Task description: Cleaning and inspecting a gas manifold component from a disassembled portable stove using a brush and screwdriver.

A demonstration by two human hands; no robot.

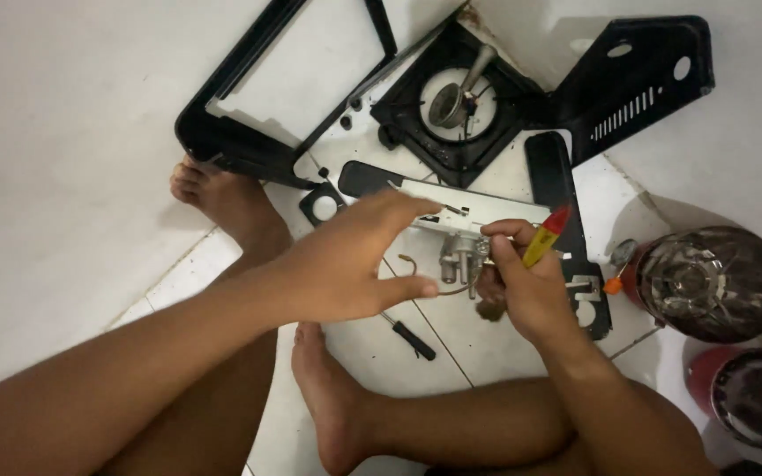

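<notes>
My left hand (359,260) is spread, fingers apart, reaching toward a grey metal valve assembly (460,251) fixed to a long pale metal bracket (478,204). It holds nothing; thumb and forefinger sit close to the valve's left side. My right hand (522,282) is closed around a screwdriver with a yellow and red handle (544,236), and its fingers press against the valve's right side. A thin brownish wire (416,269) curls below the valve.
Taken-apart black stove parts lie on the white tiled floor: an open frame (222,132), a square burner tray with a metal burner (451,101), a perforated panel (637,79). A black-handled screwdriver (412,337) lies by my foot. Two red canisters (707,282) stand at right.
</notes>
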